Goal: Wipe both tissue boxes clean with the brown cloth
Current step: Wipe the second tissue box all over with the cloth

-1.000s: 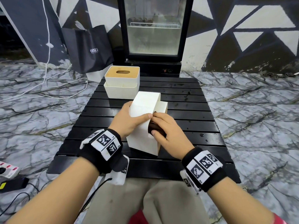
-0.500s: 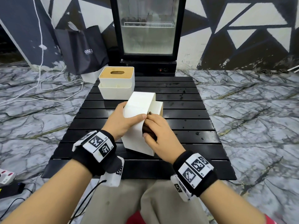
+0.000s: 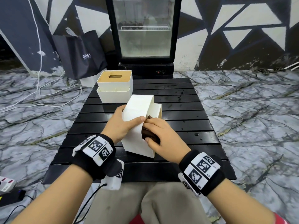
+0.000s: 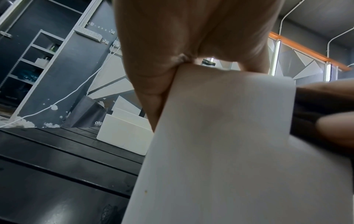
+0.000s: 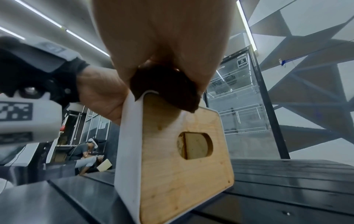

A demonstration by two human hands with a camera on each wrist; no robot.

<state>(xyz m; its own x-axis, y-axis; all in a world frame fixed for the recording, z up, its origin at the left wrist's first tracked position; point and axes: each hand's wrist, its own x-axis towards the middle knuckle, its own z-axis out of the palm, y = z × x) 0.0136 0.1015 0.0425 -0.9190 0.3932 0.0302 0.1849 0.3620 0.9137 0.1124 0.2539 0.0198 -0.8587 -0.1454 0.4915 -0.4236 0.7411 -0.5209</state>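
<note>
A white tissue box stands tipped on its side in the middle of the black slatted table, its wooden lid with an oval slot facing right. My left hand grips its left wall, thumb over the top edge. My right hand holds the bunched brown cloth against the upper part of the lid side. The second white tissue box, wooden lid up, sits at the table's far left corner.
A glass-door fridge stands behind the table, with a dark paper bag to its left. White cables trail over the marble floor. A power strip lies at the lower left. Another person sits in the background.
My right hand with the cloth has slid a little along the box's lid side. The left hand keeps its grip, and the box stays tipped in place.
</note>
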